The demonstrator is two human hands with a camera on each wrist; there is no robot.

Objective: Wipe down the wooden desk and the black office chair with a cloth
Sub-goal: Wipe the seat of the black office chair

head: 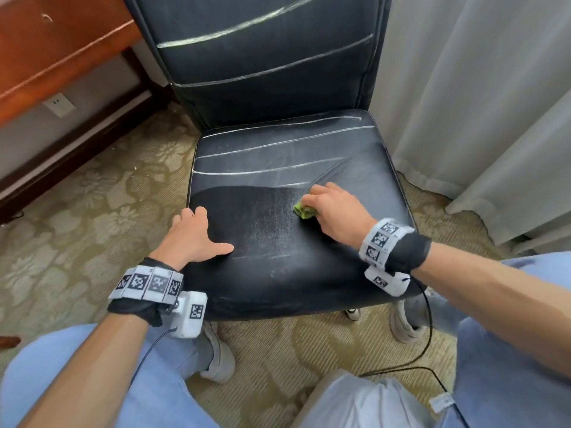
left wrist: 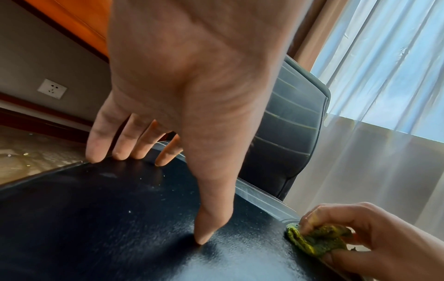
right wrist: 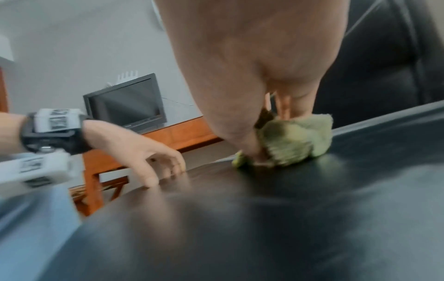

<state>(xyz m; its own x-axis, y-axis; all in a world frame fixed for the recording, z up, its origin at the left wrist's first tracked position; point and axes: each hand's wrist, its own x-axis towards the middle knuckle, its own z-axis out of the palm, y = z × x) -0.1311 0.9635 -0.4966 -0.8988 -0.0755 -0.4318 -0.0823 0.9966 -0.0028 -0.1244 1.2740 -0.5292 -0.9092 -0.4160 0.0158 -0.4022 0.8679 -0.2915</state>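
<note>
L hand (head: 193,234) flat on chair (head: 278,248) | R hand (head: 335,211) grips cloth (head: 303,210) | monitor (right wrist: 126,103): R-wrist only

The cloth (head: 304,210) is mostly covered by the right hand (head: 335,211) in the head view; only a small green edge shows. The underside of the cloth, where it meets the chair seat (head: 278,257), is not visible in any view. The chair back (head: 265,50) is cut off by the top edge. The desk (head: 55,47) is cut off at the upper left; its top surface is out of sight. The chair base is hidden under the seat. The right wrist view is blurred: marker patterns on the wristband (right wrist: 54,121) cannot be read, and seat texture is smeared. The left hand (left wrist: 187,85) blocks much of the left wrist view.
</note>
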